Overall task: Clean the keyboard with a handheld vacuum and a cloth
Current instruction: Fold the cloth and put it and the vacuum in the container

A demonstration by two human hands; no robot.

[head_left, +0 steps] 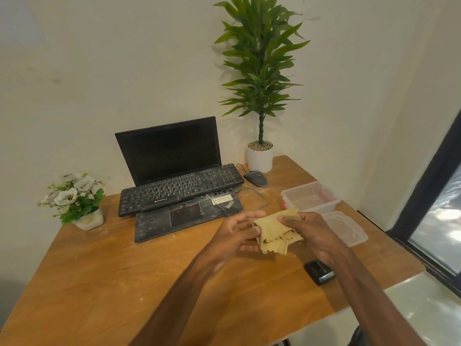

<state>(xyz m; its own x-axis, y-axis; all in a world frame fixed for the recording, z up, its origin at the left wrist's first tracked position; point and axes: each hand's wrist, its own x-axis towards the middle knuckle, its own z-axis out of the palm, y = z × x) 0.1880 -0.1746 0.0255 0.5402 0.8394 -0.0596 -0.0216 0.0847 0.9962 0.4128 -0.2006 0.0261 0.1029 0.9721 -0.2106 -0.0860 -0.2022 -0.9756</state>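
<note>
over smooth wooden desk [99, 270], left hand [237, 233] and right hand [311, 233] grip a crumpled, ragged-edged yellow cloth [273, 227].

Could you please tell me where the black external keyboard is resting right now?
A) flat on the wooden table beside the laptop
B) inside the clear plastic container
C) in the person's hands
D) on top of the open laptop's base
D: the keyboard lies across the base of the open laptop, leaving only the touchpad and palm rest showing in front of it.
</note>
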